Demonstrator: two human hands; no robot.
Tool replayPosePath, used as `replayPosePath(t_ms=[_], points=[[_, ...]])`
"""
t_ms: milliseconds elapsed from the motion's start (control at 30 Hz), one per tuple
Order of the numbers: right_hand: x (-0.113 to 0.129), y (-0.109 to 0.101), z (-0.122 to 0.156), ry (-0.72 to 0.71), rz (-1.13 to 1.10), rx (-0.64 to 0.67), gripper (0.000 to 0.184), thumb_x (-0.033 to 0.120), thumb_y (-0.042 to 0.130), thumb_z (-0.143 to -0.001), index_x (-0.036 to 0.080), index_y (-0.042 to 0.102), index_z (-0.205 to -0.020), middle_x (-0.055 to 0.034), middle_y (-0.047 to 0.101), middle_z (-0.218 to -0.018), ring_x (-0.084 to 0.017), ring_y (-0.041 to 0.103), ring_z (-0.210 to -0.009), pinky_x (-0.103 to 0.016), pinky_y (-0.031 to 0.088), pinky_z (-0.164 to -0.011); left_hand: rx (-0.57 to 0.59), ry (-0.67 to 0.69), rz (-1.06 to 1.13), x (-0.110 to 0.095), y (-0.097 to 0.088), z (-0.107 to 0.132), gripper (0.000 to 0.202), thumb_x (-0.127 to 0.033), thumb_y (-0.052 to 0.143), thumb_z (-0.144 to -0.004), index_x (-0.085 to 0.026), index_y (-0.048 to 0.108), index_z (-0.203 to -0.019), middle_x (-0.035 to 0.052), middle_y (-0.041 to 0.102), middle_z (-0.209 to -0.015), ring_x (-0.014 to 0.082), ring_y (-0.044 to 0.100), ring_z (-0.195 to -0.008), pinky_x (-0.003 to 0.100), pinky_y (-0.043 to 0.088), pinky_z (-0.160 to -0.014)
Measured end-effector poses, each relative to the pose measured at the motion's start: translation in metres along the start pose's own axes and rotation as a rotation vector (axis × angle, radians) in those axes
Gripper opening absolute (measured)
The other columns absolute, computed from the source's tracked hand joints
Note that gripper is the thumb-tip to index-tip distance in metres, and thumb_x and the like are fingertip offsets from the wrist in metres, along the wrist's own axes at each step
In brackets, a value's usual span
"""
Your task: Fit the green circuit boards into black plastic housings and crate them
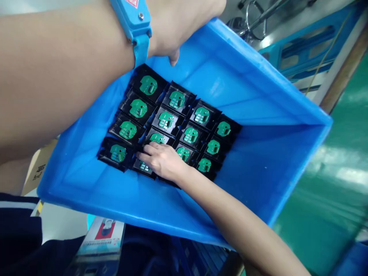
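Observation:
A large blue plastic bin is tilted in front of me. Over its far rim lies my left hand, closed on the edge with the thumb inside; its other fingers are mostly hidden. Around that wrist is a blue strap. Rows of black holders, each with a green circuit board on it, cover part of the bin's floor. My right hand reaches in from the lower right, its bent fingers closed on a black holder in the near row. The fingers cover part of that holder's green board.
Beyond the bin, a chrome stool base and a blue plastic frame stand on the floor. Green flooring lies to the right. A badge hangs below the near rim, and a cardboard box is at the left.

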State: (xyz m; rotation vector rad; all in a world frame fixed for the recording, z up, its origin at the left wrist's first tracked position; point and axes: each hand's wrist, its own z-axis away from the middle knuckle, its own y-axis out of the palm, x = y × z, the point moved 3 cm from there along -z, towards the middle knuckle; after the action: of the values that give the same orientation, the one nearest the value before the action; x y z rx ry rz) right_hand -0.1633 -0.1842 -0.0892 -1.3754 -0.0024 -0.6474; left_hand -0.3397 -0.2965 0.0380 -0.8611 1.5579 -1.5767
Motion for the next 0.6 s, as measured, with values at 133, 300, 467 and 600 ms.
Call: replayPosePath(t_ms=[133,300,467,600], points=[[-0.001,-0.001,0.008,-0.015,0.021,0.020,0.042,0.015,0.037,-0.105,0.020,0.057,-0.141,-0.0087,0.064,-0.096,-0.022,0.053,-0.098,-0.032,0.043,-0.073,0.041,-0.026,-0.151,-0.002,0.002,-0.003,0.077,0.004,0.077,-0.072,0.001,0.042,-0.141,0.0205,0.052,-0.143,0.0501,0.047,-0.134,0.065,0.044,-0.107],[0.010,0.002,0.010,-0.082,0.066,0.063,0.044,0.019,0.032,-0.107,0.019,0.052,-0.146,-0.0090,0.063,-0.100,-0.022,0.051,-0.098,-0.034,0.041,-0.074,0.042,-0.015,-0.182,-0.005,0.002,-0.004,0.079,0.005,0.080,-0.068,0.005,0.042,-0.138,0.0236,0.052,-0.141,0.0503,0.049,-0.132,0.062,0.045,-0.107],[0.014,0.002,0.010,-0.114,0.077,0.076,0.044,0.019,0.031,-0.106,0.017,0.055,-0.143,-0.0091,0.062,-0.094,-0.023,0.049,-0.092,-0.036,0.040,-0.074,0.028,0.021,-0.095,-0.002,0.009,-0.008,0.069,-0.027,0.070,-0.088,0.007,0.039,-0.140,0.0236,0.046,-0.145,0.0520,0.042,-0.136,0.067,0.039,-0.108],[0.000,-0.008,0.027,-0.021,-0.028,-0.041,0.046,0.019,0.034,-0.106,0.023,0.051,-0.148,-0.0051,0.063,-0.088,-0.021,0.050,-0.083,-0.034,0.042,-0.075,-0.036,0.104,0.102,0.022,0.034,-0.023,0.109,-0.084,0.040,-0.084,0.001,0.029,-0.152,0.0245,0.036,-0.154,0.0557,0.032,-0.141,0.068,0.031,-0.109]])
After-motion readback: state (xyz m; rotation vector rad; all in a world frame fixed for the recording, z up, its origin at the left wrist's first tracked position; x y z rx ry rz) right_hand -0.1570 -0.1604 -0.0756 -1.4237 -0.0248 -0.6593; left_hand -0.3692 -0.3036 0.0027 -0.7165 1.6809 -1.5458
